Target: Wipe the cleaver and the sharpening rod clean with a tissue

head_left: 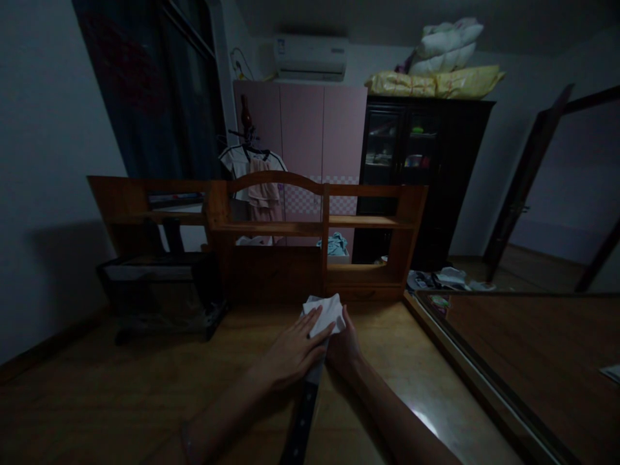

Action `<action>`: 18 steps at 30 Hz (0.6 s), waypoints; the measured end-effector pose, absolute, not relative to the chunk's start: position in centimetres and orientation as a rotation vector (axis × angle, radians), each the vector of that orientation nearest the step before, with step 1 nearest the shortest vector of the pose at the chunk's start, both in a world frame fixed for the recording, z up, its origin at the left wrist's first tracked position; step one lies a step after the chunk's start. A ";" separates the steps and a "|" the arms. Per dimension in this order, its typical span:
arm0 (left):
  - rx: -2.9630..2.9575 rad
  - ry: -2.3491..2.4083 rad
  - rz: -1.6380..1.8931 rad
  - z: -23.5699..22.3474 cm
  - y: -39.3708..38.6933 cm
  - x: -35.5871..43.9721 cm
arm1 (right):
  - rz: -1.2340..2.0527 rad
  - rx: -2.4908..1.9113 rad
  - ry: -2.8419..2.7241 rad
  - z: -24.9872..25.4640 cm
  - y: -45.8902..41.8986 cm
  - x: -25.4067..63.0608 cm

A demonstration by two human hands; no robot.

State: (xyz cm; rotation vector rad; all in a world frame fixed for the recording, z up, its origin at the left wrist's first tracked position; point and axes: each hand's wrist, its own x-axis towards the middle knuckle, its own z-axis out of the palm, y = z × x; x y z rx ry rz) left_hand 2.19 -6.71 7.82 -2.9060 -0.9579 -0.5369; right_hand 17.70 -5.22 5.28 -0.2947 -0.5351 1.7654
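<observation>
Pink wardrobe [303, 129] beside dark cabinet [460, 155], white air conditioner [310, 57] above.

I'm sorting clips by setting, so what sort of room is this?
Probably a bedroom in a home: clothes hang on a stand before a pink wardrobe, and bulky bedding is piled on a dark cabinet.

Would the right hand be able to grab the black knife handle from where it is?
Probably yes: the black knife handle looks uncovered and is close to the right hand. That hand is at the white cloth, though, so it may need to move back first.
</observation>
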 end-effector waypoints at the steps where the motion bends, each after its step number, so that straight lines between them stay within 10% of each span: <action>1: -2.892 -0.965 -0.551 7.9 -7.2 2.2 | 1.765 -0.288 -0.533 5.3 -5.3 17.7; 18: -2.767 -1.140 -0.643 6.6 -8.7 2.6 | 1.821 -0.292 -0.490 6.4 -5.9 17.8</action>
